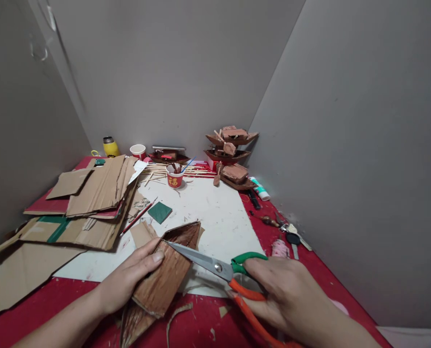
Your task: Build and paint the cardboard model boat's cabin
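Note:
My left hand grips a brown cardboard boat by its left side, thumb on the flat roof. The boat's pointed end faces up and right, and its other end points toward me. In my right hand is a pair of scissors with one green and one orange handle. The scissor blades look closed, and their tip touches the roof's upper edge near my left thumb.
Cardboard sheets lie stacked on the left. Behind the boat are a green square, a red paper cup and wooden sticks. Finished boats stand at the back right; keys and pink string lie right.

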### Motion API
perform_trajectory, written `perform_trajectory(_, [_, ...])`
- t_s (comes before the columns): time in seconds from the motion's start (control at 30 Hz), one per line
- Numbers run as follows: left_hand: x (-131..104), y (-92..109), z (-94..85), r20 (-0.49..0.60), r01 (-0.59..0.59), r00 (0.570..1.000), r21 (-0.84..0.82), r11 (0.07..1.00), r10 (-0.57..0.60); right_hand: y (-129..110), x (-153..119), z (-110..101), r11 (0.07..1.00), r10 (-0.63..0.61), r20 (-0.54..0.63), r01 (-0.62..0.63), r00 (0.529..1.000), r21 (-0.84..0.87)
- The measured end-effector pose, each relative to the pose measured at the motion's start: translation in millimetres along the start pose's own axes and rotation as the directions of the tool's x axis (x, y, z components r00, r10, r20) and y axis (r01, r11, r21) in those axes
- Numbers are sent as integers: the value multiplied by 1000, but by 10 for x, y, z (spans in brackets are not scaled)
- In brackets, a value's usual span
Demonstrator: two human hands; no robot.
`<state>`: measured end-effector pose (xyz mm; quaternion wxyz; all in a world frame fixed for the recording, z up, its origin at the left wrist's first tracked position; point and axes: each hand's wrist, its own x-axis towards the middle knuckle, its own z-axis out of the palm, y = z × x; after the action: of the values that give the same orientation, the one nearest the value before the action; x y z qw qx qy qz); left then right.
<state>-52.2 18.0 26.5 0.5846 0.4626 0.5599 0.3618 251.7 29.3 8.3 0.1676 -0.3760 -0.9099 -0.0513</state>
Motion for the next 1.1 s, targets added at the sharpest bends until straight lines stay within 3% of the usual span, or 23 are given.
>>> perform_trajectory(0.4, [-1, 25, -23, 25, -19, 1000, 86, 996, 17, -38, 49, -39, 992, 114, 144, -120, 983, 39])
perform_trajectory(0.67, [13, -50, -34, 76, -18, 997, 134, 991, 8, -83, 35, 25, 993, 71, 107, -80, 992, 86])
perform_trajectory(0.77, [11, -49, -18, 58, -12, 998, 41, 999, 10, -90, 32, 38, 996, 39, 30, -41, 999, 76])
perform_trajectory(0.87, [4, -8, -1, 103, 85, 993, -228, 970, -63, -68, 21, 42, 991, 24, -59, -17, 998, 129])
perform_trajectory(0.97, [7, 40, -11, 257, 297, 947, -479, 826, -192, -16, -4, 29, 971, 50, -187, -4, 981, 239])
perform_trajectory(1.03, [22, 57, -38, 350, 370, 917, -563, 739, -192, 19, -17, 13, 955, 103, -255, -23, 961, 297])
perform_trajectory(1.1, [42, 59, -72, 404, 394, 902, -617, 681, -155, 38, -15, -1, 923, 169, -236, -70, 957, 377])
